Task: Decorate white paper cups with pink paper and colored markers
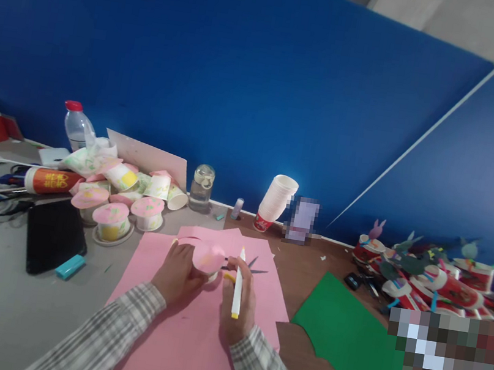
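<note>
Both hands work over pink paper sheets (176, 347) at the middle of the table. My left hand (178, 273) is closed around the side of a small paper cup (212, 277), mostly hidden under a round pink paper top (209, 256). A narrow pink strip curves from behind the fingers to that top. My right hand (238, 307), close beside the cup, grips a white marker (238, 286) with yellow ends, held nearly upright. Scissors (257, 267) lie on the pink paper just beyond the right hand, their handles partly hidden by it.
Pink-topped paper cups (110, 220) cluster at the left, near a black tablet-like slab (56, 237) and a turquoise marker (70, 267). A glass jar (202, 189) and stacked white cups (276, 199) stand by the blue partition. Green paper (353, 343) and red decorated cups (449, 286) lie right.
</note>
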A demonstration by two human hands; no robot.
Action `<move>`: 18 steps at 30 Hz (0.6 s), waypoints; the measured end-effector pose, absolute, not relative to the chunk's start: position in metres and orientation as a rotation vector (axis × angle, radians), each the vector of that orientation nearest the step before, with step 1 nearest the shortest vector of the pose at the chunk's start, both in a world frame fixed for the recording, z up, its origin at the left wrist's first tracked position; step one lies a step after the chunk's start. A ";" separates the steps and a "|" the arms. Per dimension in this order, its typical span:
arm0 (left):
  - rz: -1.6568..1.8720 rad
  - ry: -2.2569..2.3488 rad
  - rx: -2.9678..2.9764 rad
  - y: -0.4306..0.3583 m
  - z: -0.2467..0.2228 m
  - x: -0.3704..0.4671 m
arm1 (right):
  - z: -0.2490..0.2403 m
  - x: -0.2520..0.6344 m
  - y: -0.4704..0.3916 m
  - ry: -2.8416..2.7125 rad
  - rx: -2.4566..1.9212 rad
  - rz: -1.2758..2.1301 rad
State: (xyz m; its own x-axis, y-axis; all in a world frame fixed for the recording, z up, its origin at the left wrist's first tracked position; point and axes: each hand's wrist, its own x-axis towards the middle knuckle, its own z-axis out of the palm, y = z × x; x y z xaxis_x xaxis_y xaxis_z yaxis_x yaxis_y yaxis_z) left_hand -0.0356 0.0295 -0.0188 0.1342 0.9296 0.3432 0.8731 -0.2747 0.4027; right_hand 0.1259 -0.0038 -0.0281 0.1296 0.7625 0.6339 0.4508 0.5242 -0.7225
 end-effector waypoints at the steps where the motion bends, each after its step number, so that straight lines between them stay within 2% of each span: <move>1: 0.820 1.821 2.286 0.029 -0.019 -0.036 | -0.027 0.126 -0.005 -1.513 -1.075 0.293; 8: 0.790 1.818 2.279 0.033 -0.022 -0.038 | -0.020 0.128 -0.013 -1.895 -0.775 0.111; 18: 0.767 1.805 2.289 0.032 -0.024 -0.038 | -0.023 0.126 -0.009 -1.957 -0.728 0.085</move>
